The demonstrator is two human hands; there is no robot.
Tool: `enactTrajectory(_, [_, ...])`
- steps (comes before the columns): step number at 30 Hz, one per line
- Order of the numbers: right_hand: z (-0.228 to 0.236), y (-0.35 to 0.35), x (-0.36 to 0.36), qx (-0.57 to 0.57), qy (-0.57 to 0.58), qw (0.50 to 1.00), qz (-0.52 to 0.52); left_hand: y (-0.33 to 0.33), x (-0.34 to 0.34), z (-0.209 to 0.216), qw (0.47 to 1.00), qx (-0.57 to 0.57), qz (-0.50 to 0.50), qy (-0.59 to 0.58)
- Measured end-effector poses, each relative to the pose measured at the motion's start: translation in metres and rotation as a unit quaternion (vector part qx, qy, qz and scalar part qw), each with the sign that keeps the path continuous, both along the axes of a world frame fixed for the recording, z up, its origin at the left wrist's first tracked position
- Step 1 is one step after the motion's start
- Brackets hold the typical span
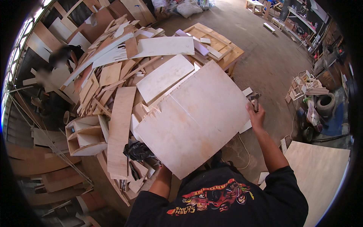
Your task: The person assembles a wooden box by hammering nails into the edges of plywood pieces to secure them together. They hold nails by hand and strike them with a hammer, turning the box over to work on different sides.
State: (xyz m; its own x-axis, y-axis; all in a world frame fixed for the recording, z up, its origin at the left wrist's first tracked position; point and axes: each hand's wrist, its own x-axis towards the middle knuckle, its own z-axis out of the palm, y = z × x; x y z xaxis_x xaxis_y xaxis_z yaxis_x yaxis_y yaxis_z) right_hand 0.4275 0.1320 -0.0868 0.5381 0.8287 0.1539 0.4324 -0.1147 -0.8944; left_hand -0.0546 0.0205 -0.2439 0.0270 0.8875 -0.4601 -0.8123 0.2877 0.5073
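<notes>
A large pale plywood panel lies tilted in front of me, one corner toward my body. My right hand is at its right corner, closed around a hammer with the head pointing up and away. At the near left edge, my left hand reaches under or against the panel; its fingers are hidden behind the board. Beside that hand lie a crumpled black plastic bag and dark-handled pliers. Past the panel's far edge rests a smaller whitish board.
A heap of wood offcuts spreads to the left, with a wooden compartment box nearer. A yellowish wooden table or frame stands behind. At right are a plywood sheet, a tyre-like ring and a cord. Someone in dark clothing bends at far left.
</notes>
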Motion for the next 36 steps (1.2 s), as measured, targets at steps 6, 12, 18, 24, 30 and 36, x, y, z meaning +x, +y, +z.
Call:
enactTrajectory(6, [-0.018,-0.002,0.018,0.028,0.022,0.999,0.007,-0.002,0.006,0.003,1.0,-0.003,0.021,0.005])
enactTrajectory(12, [-0.022,-0.016,0.041,-0.032,-0.036,0.998,0.035,-0.005,0.011,0.002,0.999,-0.008,0.04,0.005])
enactTrajectory(18, [-0.03,-0.025,0.054,-0.085,-0.075,0.993,0.045,-0.005,0.019,0.001,0.999,-0.014,0.052,0.007])
enactTrajectory(24, [-0.014,-0.024,0.051,-0.08,-0.084,0.99,0.076,-0.006,0.027,0.001,0.998,-0.018,0.065,0.007])
enactTrajectory(30, [-0.018,-0.022,0.06,-0.104,-0.034,0.988,0.109,-0.006,0.033,0.003,0.996,-0.018,0.086,0.007])
enactTrajectory(36, [-0.018,-0.026,0.058,-0.098,-0.037,0.99,0.09,-0.003,0.035,0.004,0.995,-0.022,0.1,0.004])
